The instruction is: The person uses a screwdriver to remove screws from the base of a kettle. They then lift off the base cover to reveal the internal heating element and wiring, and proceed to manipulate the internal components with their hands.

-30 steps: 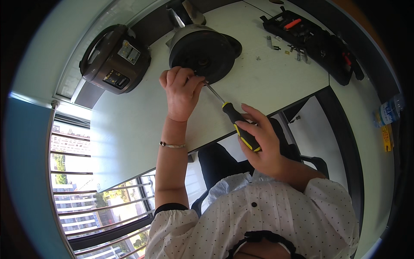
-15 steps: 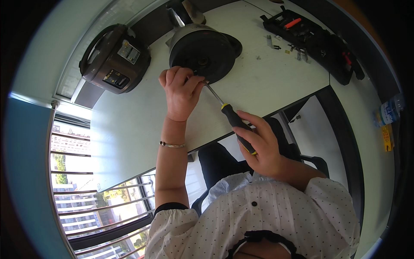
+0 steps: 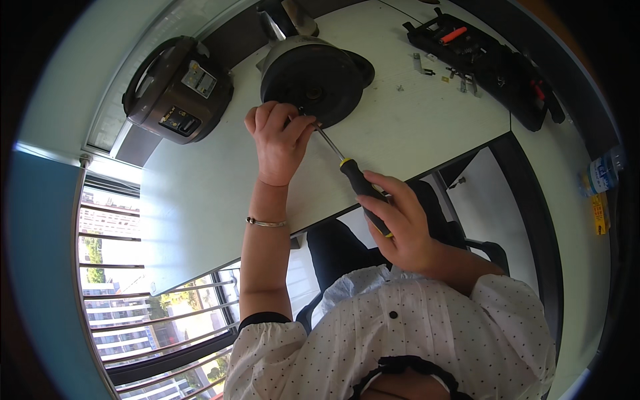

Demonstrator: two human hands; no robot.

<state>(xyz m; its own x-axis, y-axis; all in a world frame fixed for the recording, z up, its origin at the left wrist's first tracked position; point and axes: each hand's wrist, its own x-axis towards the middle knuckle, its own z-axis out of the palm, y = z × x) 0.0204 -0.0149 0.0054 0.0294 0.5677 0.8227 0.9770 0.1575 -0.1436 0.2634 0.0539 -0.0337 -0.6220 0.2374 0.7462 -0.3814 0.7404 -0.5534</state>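
Slightly leftward and turned about its axis since the earlier frame, the steel-shafted screwdriver with a black-and-yellow handle [image 3: 353, 175] shows the chief movement; the right hand [image 3: 405, 217], clamped round the handle, shifts with it. The left hand [image 3: 275, 147] keeps its place, its fingers drawn together at the screwdriver's tip; whether they pinch the shaft or a small fastener cannot be told, since they hide that spot.

Work centres on the pale-bodied, metal kettle-like appliance [image 3: 313, 77], which lies at the far middle of the white worktop [image 3: 400, 133] with its broad, round black base [image 3: 343, 93] turned toward the near side. As to progress, the base is in place on the body and the screwdriver meets its near rim, so one fastening point seems to be in hand and unfinished. Whether it is being tightened or loosened, and how many others are left, the view does not settle.

At far right, small loose metal pieces [image 3: 417, 63] lie near the open black tool case [image 3: 497, 70], in neither hand. At far left stands the brown, rounded electric cooker [image 3: 177, 93], well apart from the screwdriver.
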